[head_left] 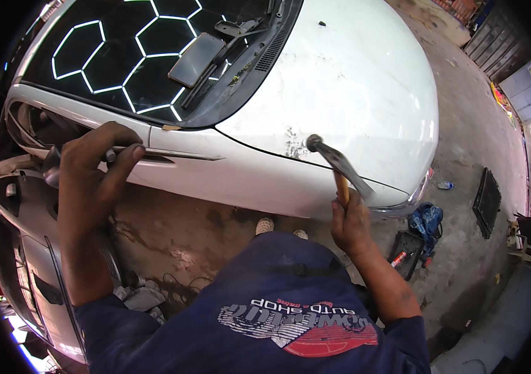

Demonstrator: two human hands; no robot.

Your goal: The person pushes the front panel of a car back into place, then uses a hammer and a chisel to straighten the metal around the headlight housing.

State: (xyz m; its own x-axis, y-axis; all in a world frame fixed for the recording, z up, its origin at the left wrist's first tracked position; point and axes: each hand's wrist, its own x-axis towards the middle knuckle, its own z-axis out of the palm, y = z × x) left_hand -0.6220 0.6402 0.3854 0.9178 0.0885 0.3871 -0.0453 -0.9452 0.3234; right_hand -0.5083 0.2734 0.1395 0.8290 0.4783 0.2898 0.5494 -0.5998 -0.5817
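My right hand (351, 224) grips the wooden handle of a body hammer (342, 163). Its metal head, with a round face at one end and a long tapered one at the other, is over the edge between the white hood (365, 93) and fender (259, 181). Beside the round face, a patch of scuffed paint (293, 143) marks the hood. My left hand (100, 153) is raised in front of the car's side, fingers closed round a slim metal rod (184, 154). The rod points right along the top of the fender; my fingers cover part of it.
Wiper arms and a flat rectangular piece (197, 59) lie by the windshield. Another silver-grey car (60, 274) stands at the left. On the floor at right are a black tray (410, 249), a blue bag (426, 219), a bottle (445, 185) and a dark panel (487, 202).
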